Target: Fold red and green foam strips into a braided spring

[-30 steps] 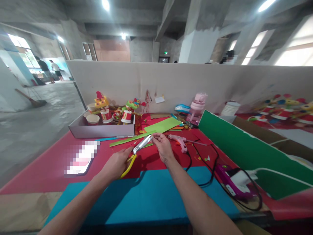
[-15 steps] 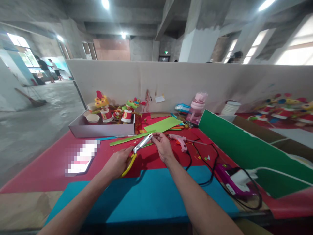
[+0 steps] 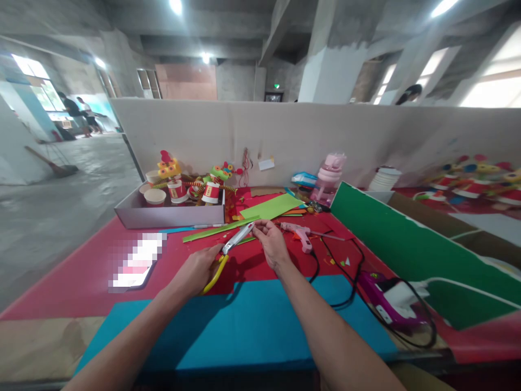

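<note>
My left hand (image 3: 202, 267) is closed around the yellow handles of a pair of scissors (image 3: 238, 237), whose blades point up and right. Close to the blade tips, my right hand (image 3: 271, 241) has its thumb and fingers pinched together; whatever is between them is too small to make out. Under and behind the blades lies a long green paper strip (image 3: 211, 230) on the red table cover (image 3: 175, 271). Just right of my right hand rests a pink glue gun (image 3: 300, 234). A larger light green sheet (image 3: 272, 207) lies farther back.
A blue sheet (image 3: 244, 331) covers the near edge. Left are a phone (image 3: 140, 260) and a box (image 3: 171, 217) with paper-cup figures (image 3: 177, 191). Right stand a green panel (image 3: 391, 250) and a purple power strip (image 3: 382, 304) with cables. A pink bottle (image 3: 329, 176) stands by the partition (image 3: 195, 130).
Both hands and the scissors stay in nearly the same place. Behind the partition, a person's head has shifted to the right.
</note>
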`<state>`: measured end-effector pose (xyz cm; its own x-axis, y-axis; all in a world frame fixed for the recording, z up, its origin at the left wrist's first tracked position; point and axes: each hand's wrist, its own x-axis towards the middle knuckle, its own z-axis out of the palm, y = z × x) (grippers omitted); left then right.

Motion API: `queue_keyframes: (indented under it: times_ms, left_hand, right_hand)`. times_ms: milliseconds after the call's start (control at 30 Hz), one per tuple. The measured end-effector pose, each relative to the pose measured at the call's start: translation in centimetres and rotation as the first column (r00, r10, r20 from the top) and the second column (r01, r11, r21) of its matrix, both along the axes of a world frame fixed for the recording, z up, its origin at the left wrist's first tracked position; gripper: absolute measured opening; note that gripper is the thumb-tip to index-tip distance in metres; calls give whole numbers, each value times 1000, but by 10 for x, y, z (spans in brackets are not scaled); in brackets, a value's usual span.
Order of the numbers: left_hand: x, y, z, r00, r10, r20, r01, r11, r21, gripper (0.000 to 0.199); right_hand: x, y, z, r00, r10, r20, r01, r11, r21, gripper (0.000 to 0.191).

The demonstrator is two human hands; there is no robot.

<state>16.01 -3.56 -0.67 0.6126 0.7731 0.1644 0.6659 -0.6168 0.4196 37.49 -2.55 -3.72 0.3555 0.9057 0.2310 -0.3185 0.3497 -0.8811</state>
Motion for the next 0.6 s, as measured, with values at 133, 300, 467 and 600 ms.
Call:
queue_keyframes:
  times_ms: [133, 300, 467, 600]
  left_hand:
    - [1, -1, 1, 1000, 3, -4, -3, 1000, -8, 39]
    - [1, -3, 4, 1000, 10, -29, -10, 1000, 6, 39]
    - [1, -3, 2, 996, 36, -77, -33, 999, 38, 45]
    - [1, -2, 0, 987, 73, -140, -65, 996, 60, 48]
  right_hand:
    - [1, 1, -1, 1000, 2, -5, -2, 1000, -1, 30]
    - [1, 1, -1, 1000, 4, -10, -4, 1000, 3, 31]
    - [1, 1, -2, 1000, 9, -24, -9, 1000, -4, 29]
    - [1, 1, -2, 999, 15, -37, -15, 1000, -15, 28]
